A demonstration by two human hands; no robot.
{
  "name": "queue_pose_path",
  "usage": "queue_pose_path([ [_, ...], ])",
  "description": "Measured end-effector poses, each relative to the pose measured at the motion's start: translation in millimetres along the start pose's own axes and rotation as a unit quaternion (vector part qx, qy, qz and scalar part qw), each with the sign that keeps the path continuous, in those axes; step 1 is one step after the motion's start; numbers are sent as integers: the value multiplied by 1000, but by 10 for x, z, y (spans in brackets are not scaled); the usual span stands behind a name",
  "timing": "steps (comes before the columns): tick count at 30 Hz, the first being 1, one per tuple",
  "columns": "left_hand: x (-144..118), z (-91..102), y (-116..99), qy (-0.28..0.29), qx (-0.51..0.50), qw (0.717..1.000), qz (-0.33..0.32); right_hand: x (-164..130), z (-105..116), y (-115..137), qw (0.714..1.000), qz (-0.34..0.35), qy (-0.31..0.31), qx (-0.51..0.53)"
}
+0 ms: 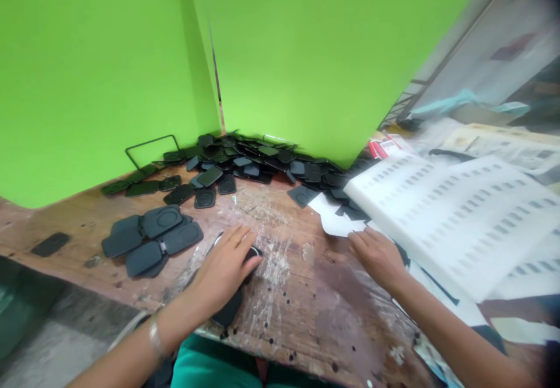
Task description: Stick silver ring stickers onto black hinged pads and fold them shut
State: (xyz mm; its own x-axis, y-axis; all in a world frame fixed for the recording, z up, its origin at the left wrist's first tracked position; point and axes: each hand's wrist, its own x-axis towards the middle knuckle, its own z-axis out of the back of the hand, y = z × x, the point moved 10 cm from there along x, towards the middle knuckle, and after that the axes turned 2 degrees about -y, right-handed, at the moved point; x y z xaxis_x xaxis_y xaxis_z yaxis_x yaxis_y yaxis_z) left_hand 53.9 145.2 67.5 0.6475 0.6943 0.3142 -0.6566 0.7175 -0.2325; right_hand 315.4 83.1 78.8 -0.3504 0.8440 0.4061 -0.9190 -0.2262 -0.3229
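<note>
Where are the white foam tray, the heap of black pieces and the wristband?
white foam tray (459,224), head view, slotted top face
heap of black pieces (258,163), head view, middle
wristband (154,336), head view, band on left wrist

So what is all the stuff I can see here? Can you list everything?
Flat pads: too many to count, black, piled at the back of the table by the green boards.
Larger pads: a small cluster, dark grey, left of the left hand.
Single pad: one, black, far left edge of the table.
Wire frame: one, black, against the left green board.
Green boards: two, bright green, standing behind the table.
Slotted trays: at least two, white, stacked on the right.
Table: one, worn brown wood.
Left hand: pressing flat on a black pad.
Right hand: resting at the white tray's near edge.
</note>
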Motion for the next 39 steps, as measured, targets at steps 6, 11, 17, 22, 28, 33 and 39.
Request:
queue_pose_path([
  [6,1223,-624,-297,107,-6,993,-53,-586,359,107,996,30,-38,70],
  [11,1766,-1095,-407,118,7,993,-8,-1141,644,-484,931,-309,-116,154],
  [17,1531,-1134,-960,134,-12,991,-21,-1830,343,-806,654,-619,-158,406],
  [22,1122,-926,-1359,155,-108,981,-49,-1777,55,-583,503,-619,-176,578],
  [28,318,-942,-1362,269,-571,745,216,-1379,-16,-62,504,-559,-69,655],
  [33,-251,-891,-1194,228,-640,630,377,-970,274,194,730,-425,-91,527],
  [39,-484,-834,-1085,160,-650,622,406,-528,648,744,847,-263,-87,455],
])
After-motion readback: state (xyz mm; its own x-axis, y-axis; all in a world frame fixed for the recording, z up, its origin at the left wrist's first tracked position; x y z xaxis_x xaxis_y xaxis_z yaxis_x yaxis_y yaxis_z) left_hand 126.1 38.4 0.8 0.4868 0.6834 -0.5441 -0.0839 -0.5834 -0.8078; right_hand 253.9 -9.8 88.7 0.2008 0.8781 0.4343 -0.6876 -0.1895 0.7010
